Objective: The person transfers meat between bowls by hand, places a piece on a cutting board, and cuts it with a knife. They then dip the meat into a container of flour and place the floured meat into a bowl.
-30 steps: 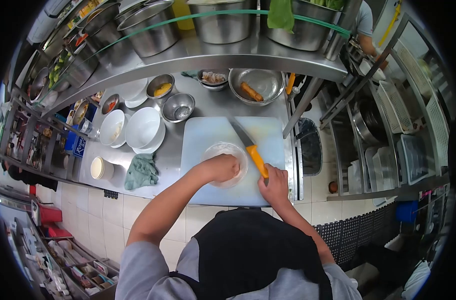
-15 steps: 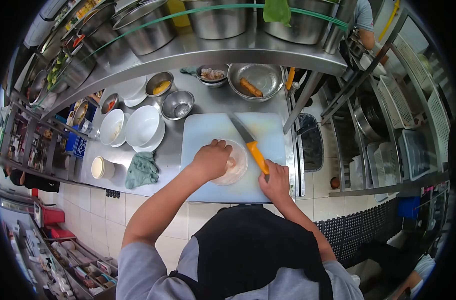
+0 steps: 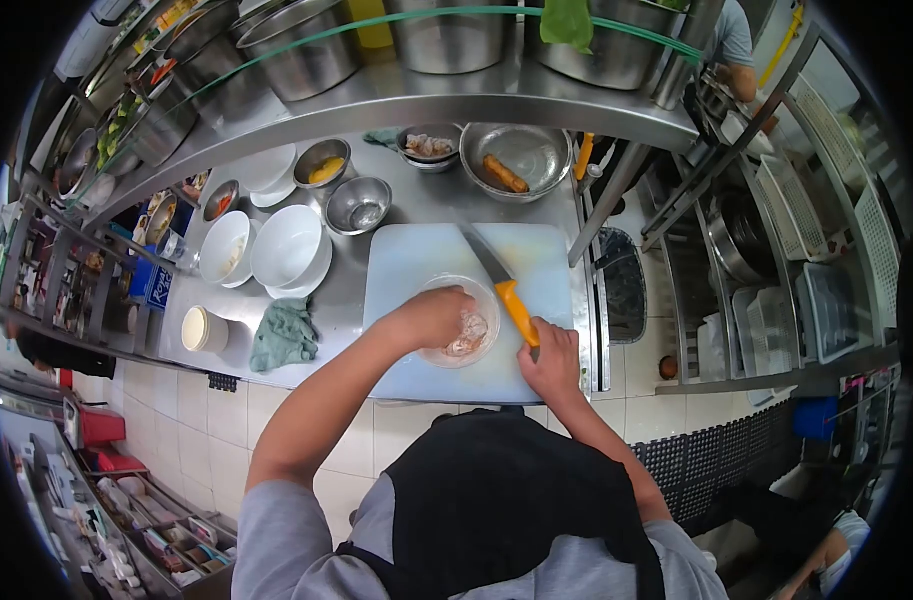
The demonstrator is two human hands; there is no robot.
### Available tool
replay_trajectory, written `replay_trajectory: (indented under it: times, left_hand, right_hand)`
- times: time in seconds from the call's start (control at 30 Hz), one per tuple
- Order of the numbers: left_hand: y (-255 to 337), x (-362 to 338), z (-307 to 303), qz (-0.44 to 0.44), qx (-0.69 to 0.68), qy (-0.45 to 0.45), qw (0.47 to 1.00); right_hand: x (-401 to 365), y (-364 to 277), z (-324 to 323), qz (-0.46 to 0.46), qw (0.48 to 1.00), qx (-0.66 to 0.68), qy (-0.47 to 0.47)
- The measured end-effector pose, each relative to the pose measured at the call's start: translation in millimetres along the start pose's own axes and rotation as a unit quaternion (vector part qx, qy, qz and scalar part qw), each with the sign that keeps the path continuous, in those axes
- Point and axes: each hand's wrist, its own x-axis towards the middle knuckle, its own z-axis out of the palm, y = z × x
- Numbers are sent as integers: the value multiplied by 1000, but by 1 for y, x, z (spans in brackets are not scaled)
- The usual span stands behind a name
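Observation:
My left hand (image 3: 439, 318) reaches into a clear round tub (image 3: 493, 330), its fingers curled down at pinkish-white wet food (image 3: 468, 335). Its fingertips are partly hidden, and I cannot make out what they pinch. On the white cutting board (image 3: 407, 255) lies a chef's knife (image 3: 514, 303) with a yellow handle, its blade pointing away to the upper left. The butt of that handle sits between the thumb and fingers of my right hand (image 3: 553, 362), which is curled at the board's right edge.
White bowls (image 3: 291, 252) and a green cloth (image 3: 285, 333) are left of the board, near a lidded white tub (image 3: 205, 330). Behind stand metal bowls (image 3: 358, 206) and a colander (image 3: 517, 160) holding a browned roll. A steel shelf (image 3: 427, 112) overhangs the back.
My left hand has shifted slightly down and left within the tub, and more of the pinkish food shows. My right hand and the knife have stayed put.

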Motion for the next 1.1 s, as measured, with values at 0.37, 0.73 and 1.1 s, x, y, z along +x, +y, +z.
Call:
replay_trajectory:
  times: [0.37,0.73,1.1]
  left_hand:
    - [20,-10,-12,-47,79,55,994]
    - [17,-8,4,63,114,-31,991]
    - [13,-4,-5,3,-8,-24,1000]
  right_hand:
    - [2,-2,-2,2,1000,-8,-2]
    - [1,0,-1,-17,1000,1,15]
    - [1,-1,-1,-17,1000,-1,19]
